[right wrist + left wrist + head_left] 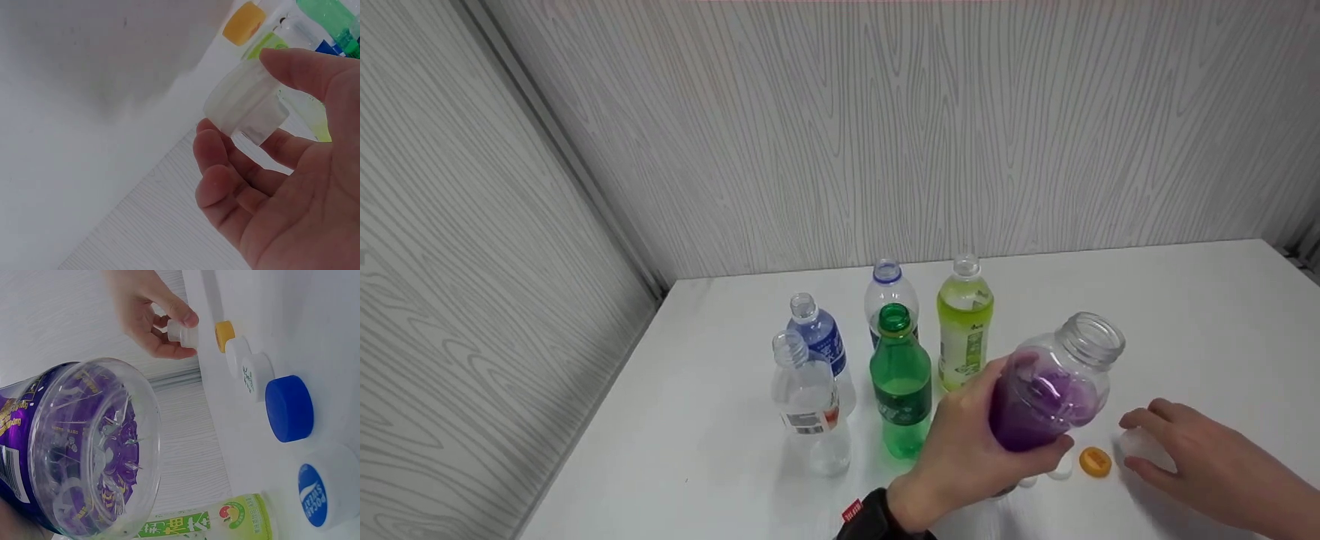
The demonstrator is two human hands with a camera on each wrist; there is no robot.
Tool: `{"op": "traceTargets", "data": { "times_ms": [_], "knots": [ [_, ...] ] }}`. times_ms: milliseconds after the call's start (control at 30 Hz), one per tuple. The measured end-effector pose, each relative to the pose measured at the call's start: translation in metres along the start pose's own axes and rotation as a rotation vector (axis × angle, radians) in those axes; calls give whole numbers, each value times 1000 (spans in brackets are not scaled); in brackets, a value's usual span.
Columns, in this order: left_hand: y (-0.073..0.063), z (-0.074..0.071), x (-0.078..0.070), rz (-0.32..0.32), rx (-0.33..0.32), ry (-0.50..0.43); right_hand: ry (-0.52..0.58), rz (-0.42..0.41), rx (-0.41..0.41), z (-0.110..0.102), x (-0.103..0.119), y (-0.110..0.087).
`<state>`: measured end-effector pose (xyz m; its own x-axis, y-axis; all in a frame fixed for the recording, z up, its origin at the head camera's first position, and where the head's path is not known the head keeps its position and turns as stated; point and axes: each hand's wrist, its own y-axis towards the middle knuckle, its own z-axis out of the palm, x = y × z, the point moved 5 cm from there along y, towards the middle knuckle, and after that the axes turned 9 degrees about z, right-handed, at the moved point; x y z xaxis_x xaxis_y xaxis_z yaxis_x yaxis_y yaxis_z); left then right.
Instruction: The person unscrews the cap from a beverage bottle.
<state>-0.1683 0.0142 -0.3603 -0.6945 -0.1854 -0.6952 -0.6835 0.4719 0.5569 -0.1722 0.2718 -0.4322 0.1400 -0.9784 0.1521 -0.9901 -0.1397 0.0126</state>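
Observation:
My left hand [971,442] grips a clear wide-mouthed bottle [1054,390] with a purple label. The bottle is tilted, its uncapped mouth pointing up and to the right in the head view. In the left wrist view its ridged base faces the camera. To the right of the bottle, my right hand [1200,457] pinches a translucent whitish cap [247,101] between thumb and fingers, low over the white table. An orange cap [1095,462] lies just left of that hand.
White caps [256,377], a blue cap [289,409] and a Pocari Sweat cap [329,486] line the table [660,450]. Uncapped bottles stand left of my hands: green [904,367], light-green-labelled [965,330], blue-labelled [825,337], and clear ones [808,397]. Wood-grain panels [810,135] rise behind.

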Motion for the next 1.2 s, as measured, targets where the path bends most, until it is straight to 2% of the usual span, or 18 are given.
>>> {"op": "traceTargets", "data": {
  "times_ms": [233,467,600,767,867,967,1033,1100,1200],
  "knots": [
    [-1,1,0,11,1,0,2,-29,40,10,-5,-3],
    [-2,1,1,-23,1,-42,49,-123,62,11,-3,-4],
    [-2,0,1,-30,-5,-45,56,-117,129,11,-2,0],
    [-1,-1,2,-50,-5,-54,62,-149,126,10,1,-1],
    [-1,-1,2,-44,-9,-48,59,-128,140,13,2,-1],
    [-1,-1,2,-33,-9,-39,56,-29,226,17,0,4],
    [-1,0,2,-25,-6,-34,48,26,252,18,-2,5],
    [0,1,3,-20,-3,-29,24,39,207,16,-3,4],
    [0,1,4,-23,-3,-29,-12,-1,25,0,-1,0]
  ]
}}
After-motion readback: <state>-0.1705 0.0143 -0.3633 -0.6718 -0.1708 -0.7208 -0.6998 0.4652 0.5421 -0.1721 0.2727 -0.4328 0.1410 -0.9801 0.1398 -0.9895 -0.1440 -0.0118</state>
